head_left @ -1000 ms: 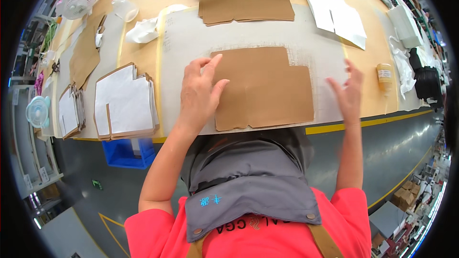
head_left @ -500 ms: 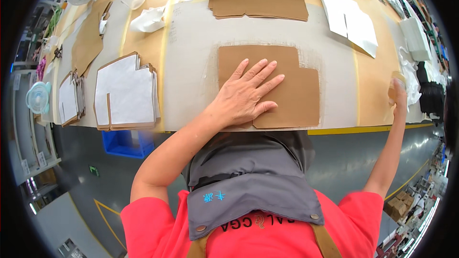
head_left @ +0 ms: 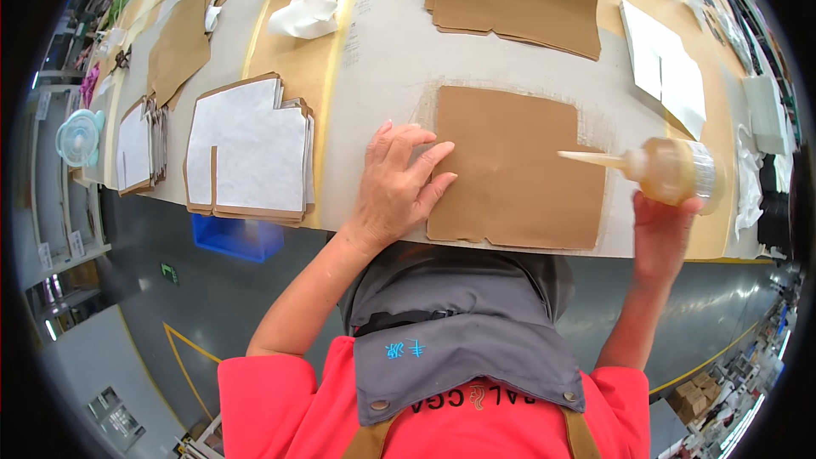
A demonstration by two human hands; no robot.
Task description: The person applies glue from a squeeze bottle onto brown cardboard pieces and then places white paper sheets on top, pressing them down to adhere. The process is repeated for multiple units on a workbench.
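In front of me on the table lies a flat brown panel point(head_left: 510, 178), with a step cut into its upper right corner. Beside the panel's left edge is my left hand point(head_left: 395, 174), its fingers apart and bent, with the fingertips at or near that edge. My right hand point(head_left: 663, 229) grips a squeeze bottle point(head_left: 667, 172) of amber liquid with a long pale nozzle. The bottle is tilted on its side, and its nozzle points left over the panel's right part. I cannot tell whether the tip touches the panel.
Stacked white-faced brown panels point(head_left: 246, 144) stand to the left, with a smaller stack point(head_left: 140, 140) beyond them. Another brown stack point(head_left: 514, 0) lies at the back. White cut pieces point(head_left: 667, 68) are at the right, crumpled white paper point(head_left: 306, 15) back left. A blue crate point(head_left: 238, 238) shows below the table edge.
My right hand has brought the bottle in from the far right to the panel. My left hand has slid off the panel's middle to its left edge. The view has shifted slightly.
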